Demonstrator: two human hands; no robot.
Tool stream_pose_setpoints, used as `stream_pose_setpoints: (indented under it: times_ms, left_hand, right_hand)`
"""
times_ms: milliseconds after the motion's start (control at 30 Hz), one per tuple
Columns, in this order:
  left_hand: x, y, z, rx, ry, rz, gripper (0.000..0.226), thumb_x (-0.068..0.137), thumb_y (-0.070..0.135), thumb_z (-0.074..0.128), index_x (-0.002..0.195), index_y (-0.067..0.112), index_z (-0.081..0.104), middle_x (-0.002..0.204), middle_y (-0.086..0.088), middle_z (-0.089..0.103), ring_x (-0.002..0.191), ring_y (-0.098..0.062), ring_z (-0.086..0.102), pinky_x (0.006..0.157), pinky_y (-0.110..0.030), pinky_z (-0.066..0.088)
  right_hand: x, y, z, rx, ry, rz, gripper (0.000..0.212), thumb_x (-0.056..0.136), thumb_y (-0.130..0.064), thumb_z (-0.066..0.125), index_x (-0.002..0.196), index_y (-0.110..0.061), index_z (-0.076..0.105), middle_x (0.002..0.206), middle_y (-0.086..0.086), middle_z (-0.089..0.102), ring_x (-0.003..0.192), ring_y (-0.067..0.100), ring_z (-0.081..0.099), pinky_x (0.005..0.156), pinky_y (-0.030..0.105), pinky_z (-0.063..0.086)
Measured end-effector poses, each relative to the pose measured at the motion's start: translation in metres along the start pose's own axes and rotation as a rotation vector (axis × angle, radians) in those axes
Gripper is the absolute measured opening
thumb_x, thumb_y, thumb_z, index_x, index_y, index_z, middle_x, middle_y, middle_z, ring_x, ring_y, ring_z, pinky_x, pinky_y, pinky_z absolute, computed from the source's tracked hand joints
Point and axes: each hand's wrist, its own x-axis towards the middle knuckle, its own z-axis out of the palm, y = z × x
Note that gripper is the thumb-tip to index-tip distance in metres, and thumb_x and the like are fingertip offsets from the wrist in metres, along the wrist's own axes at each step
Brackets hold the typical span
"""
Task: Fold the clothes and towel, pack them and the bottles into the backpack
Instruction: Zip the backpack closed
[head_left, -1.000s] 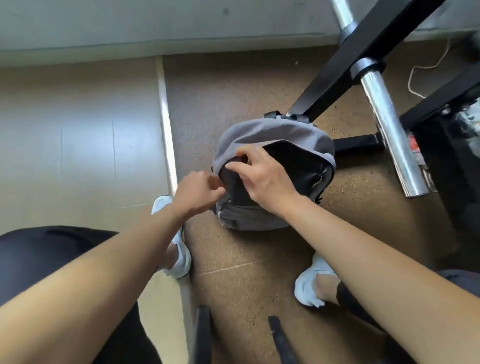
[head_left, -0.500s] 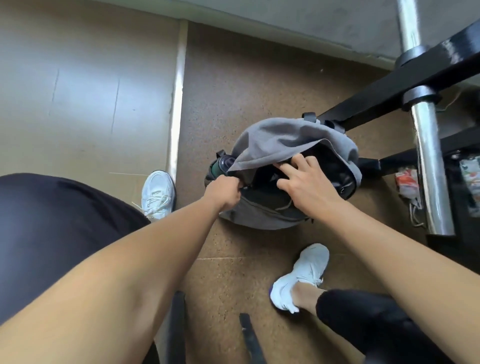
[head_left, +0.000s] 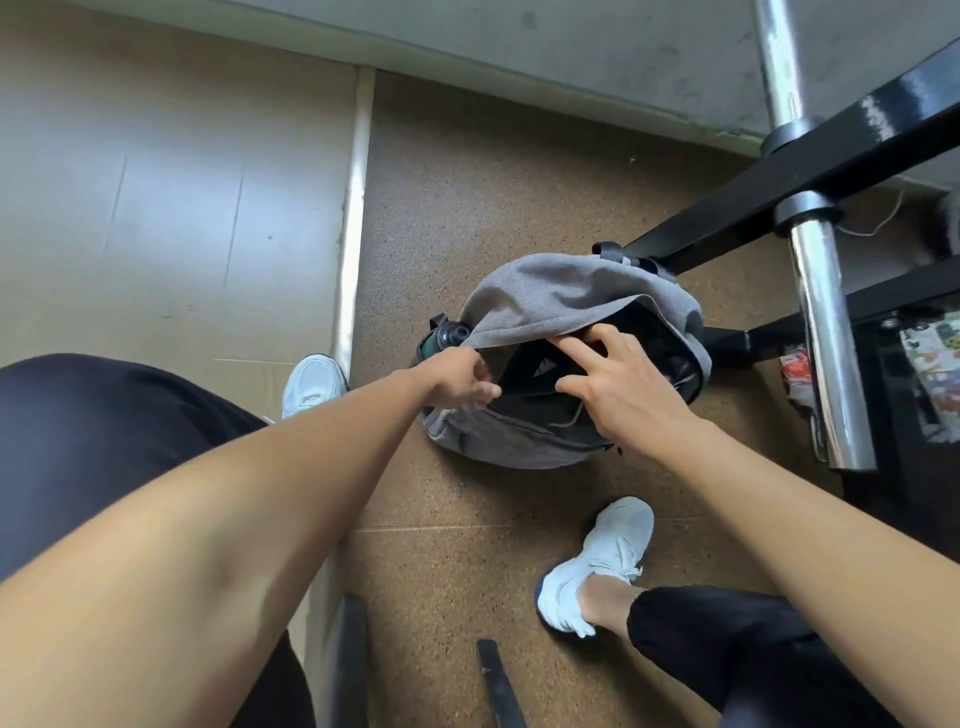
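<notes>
A brown speckled cork-like floor (head_left: 467, 182) fills most of the view, bordered on its left by a pale beige smooth floor panel (head_left: 182, 182). A black metal rack frame (head_left: 779, 176) crosses the upper right corner, and a chrome steel barbell bar (head_left: 826, 338) passes through it. The grey fabric backpack (head_left: 545, 291) sits on the brown floor just in front of the frame's foot, between the person's two feet, with its main opening unzipped and its top flap draped back over the far side. The right hand (head_left: 618, 384) reaches into that opening from the near right; its grip is spread, with straight fingers (head_left: 571, 344) pointing left under the flap's edge and the thumb held apart. The left hand (head_left: 460, 382) is at the opening's near left corner, its grip pressed together and pinching the bag's rim. Inside the opening lies a black folded garment with a small white logo (head_left: 540, 366), just beside the right fingertips. A white sneaker (head_left: 597, 566) stands near the bag, and another white sneaker (head_left: 311, 382) rests at the seam of the two floors. A dark green bottle with a black cap (head_left: 441, 340) stands in the bag's left side pocket, close above the left hand.
</notes>
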Motion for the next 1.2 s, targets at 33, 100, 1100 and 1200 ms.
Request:
stream_pose_setpoints:
  times_ms: [33, 100, 1100, 1200]
  left_hand:
    - [-0.003, 0.005, -0.003, -0.048, -0.001, 0.017, 0.028, 0.101, 0.032, 0.063, 0.090, 0.010, 0.074, 0.088, -0.002, 0.078, 0.086, -0.015, 0.073, 0.086, -0.034, 0.058]
    - [-0.011, 0.014, -0.007, -0.069, 0.011, 0.045, 0.027, 0.103, 0.028, 0.059, 0.083, 0.013, 0.070, 0.085, -0.002, 0.076, 0.080, -0.011, 0.070, 0.084, -0.031, 0.057]
    - [-0.069, 0.134, -0.065, -0.482, 0.302, 0.275, 0.034, 0.103, 0.020, 0.059, 0.082, -0.004, 0.070, 0.070, -0.005, 0.070, 0.060, -0.002, 0.061, 0.061, -0.009, 0.043]
    - [-0.067, 0.141, -0.066, -0.467, 0.299, 0.275, 0.033, 0.104, 0.019, 0.057, 0.079, 0.001, 0.068, 0.071, -0.004, 0.068, 0.058, 0.001, 0.060, 0.059, -0.008, 0.042]
  right_hand:
    - [0.000, -0.002, 0.000, 0.008, 0.001, 0.011, 0.024, 0.078, -0.005, 0.072, 0.096, -0.020, 0.077, 0.145, 0.012, 0.050, 0.118, 0.041, 0.045, 0.085, 0.048, 0.045]
    - [0.002, -0.007, -0.003, 0.037, 0.010, 0.037, 0.026, 0.077, -0.006, 0.073, 0.098, -0.020, 0.076, 0.146, 0.013, 0.050, 0.120, 0.042, 0.045, 0.086, 0.048, 0.046]
    - [0.004, 0.031, 0.010, 0.380, 0.217, 0.960, 0.059, 0.080, -0.030, 0.075, 0.132, -0.021, 0.047, 0.133, 0.006, 0.047, 0.125, 0.029, 0.038, 0.103, 0.047, 0.032]
    - [0.001, 0.036, 0.003, 0.286, 0.169, 0.846, 0.033, 0.082, -0.015, 0.074, 0.110, -0.020, 0.058, 0.114, 0.004, 0.059, 0.113, 0.027, 0.044, 0.095, 0.043, 0.040]
